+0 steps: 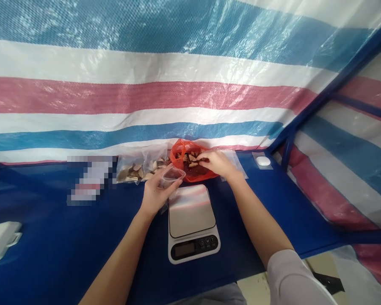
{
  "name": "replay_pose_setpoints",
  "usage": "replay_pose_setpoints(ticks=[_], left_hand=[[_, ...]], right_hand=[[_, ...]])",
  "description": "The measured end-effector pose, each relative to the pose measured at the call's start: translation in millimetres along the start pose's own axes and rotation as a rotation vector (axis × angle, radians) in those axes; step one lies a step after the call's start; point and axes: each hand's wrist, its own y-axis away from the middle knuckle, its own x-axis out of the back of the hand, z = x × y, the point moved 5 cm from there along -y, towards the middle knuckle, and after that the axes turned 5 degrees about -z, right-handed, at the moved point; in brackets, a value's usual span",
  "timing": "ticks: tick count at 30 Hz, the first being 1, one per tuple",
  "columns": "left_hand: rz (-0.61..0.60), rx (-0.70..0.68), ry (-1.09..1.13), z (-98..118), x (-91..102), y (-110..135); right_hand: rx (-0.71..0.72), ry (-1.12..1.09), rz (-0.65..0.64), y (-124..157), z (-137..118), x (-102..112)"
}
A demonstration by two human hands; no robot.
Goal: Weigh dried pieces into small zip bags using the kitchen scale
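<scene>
Just behind the digital kitchen scale (190,224), the left hand (157,197) holds a small clear plastic tub (172,174) in a wide grip, its long axis tilted and its open end angled right toward the red plastic bag (178,148). The right hand (217,163) curls narrowly over brown dried slices (190,160) at that bag's mouth; whether it holds one, I cannot tell. Left of the red bag, a clear bag (136,159) of paler slices (133,171) lies on the blue tabletop (66,237). The scale has a steel plate (192,209) and a black button panel (193,248), with no readable display.
</scene>
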Motion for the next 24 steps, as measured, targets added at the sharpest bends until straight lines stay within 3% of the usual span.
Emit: replay_pose_setpoints(ticks=[4,11,15,24], left_hand=[[-0.038,0.013,0.024,-0.1,-2.5,-0.4],[-0.002,0.033,0.04,-4.1,-3.8,-0.8],[0.007,0.015,0.045,-2.2,-4.6,-3.3],[-0.003,0.031,0.064,-0.9,-5.8,-3.7]], right_hand=[[-0.029,0.108,-0.053,-4.3,-3.7,-15.1],[0.019,0.244,-0.095,-17.2,-16.3,-32.1],[0.06,0.275,-0.067,-20.7,-19.4,-33.3],[-0.047,0.29,-0.095,-17.2,-15.0,-33.0]])
